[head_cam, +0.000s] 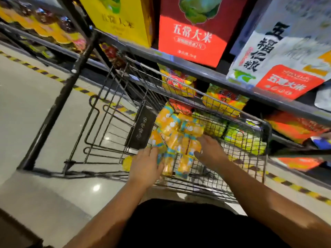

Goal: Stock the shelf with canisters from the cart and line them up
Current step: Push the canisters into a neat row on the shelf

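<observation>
Orange canisters (176,138) (jumbled) in cart (238,120)

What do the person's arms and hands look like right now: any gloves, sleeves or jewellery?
Both forearms are bare, with no sleeves in view. The left hand and right hand wear no gloves; no watch or ring shows, though blur could hide one. A black garment covers the torso.

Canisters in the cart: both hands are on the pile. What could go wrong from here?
1. The canisters lie jumbled at mixed angles. With the left hand and right hand flanking several at once, one may slip out on the lift.
2. The shelf edge appears to run just above the far side of the cart, so a lift straight up could knock it.
3. The frame is blurred, so the grip can't be confirmed.
</observation>
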